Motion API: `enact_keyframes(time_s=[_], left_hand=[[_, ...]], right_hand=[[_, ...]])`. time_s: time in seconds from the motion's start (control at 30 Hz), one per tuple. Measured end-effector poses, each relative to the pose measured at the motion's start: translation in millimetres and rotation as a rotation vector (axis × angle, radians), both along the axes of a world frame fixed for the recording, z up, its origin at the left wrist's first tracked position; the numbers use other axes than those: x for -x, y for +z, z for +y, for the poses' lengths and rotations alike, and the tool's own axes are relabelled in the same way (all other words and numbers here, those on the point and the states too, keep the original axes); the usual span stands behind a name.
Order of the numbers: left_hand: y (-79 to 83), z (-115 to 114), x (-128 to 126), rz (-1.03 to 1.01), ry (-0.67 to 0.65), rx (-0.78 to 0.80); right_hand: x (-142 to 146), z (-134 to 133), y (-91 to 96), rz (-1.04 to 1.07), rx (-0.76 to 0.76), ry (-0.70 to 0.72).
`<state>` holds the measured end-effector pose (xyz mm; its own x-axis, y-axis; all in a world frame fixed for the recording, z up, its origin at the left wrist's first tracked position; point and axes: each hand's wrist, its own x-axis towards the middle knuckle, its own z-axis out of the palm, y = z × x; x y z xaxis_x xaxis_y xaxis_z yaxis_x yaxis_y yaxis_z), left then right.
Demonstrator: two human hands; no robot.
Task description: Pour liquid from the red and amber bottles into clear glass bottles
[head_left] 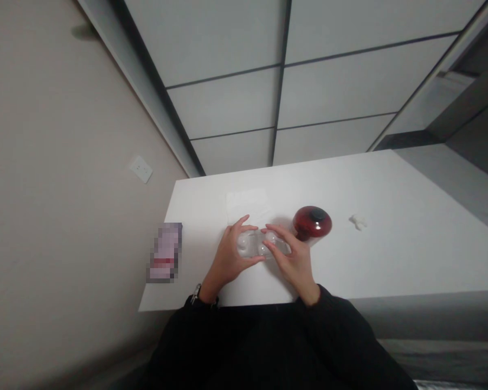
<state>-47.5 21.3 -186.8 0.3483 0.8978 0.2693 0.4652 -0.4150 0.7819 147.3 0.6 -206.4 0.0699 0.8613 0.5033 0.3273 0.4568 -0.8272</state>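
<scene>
Both my hands hold a clear, rounded plastic or glass object just above the white table. My left hand curls round its left end, thumb and fingers wrapped on it. My right hand grips its right end with fingers pressed on top. A dark red, round bottle-like object with a black cap stands just behind my right hand, close to the fingers. What the clear object is exactly I cannot make out.
A small white crumpled thing lies to the right of the red object. A faint clear sheet or bag lies behind my hands. A blurred pinkish item sits at the table's left edge, by the wall with a socket.
</scene>
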Motion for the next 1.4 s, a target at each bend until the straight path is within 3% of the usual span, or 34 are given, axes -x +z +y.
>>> enact_keyframes(time_s=[0.57,1.03,1.4], left_hand=[[2.2,0,-1,-0.005,-0.015,0.000],[2.4,-6,-1,-0.129,-0.021,-0.068],[1.4,-2,-2,-0.187,0.034,0.010]], right_hand=[[3,0,6.1,0.041,0.023,0.010],[4,-4,3.6,0.017,0.030,0.033],[3,-4,-4.3,0.021,0.026,0.084]])
